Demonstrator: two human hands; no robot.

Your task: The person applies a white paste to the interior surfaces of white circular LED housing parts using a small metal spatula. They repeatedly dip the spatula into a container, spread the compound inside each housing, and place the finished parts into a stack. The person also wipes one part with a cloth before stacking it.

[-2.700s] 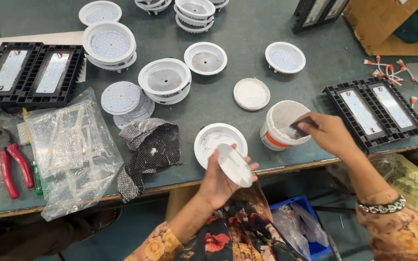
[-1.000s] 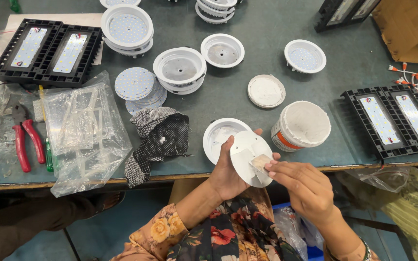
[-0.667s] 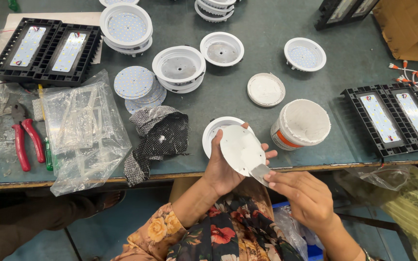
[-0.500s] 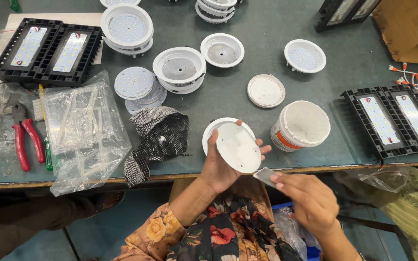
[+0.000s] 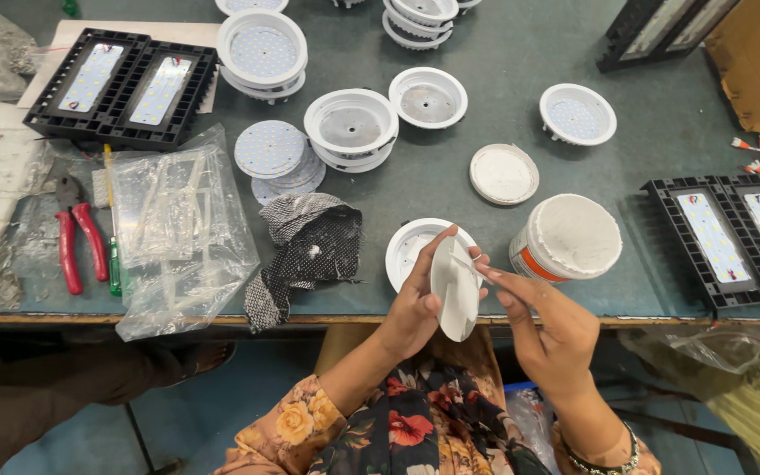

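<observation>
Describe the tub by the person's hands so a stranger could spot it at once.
Start at the green table and follow its near edge to the right hand. Just beyond the fingers stands the tub. Unlike the shallow white lamp housings around it, it is a taller pot with an orange band and white paste to the brim.

Tub (image 5: 566, 239) right of housing (image 5: 415, 251); cloth (image 5: 310, 251) left of it.

two bare hands, left hand (image 5: 413, 303) and right hand (image 5: 549, 327). floral sleeves in orange, red and dark cloth (image 5: 296, 422); a beaded dark bracelet (image 5: 600, 457) circles the right wrist.
</observation>
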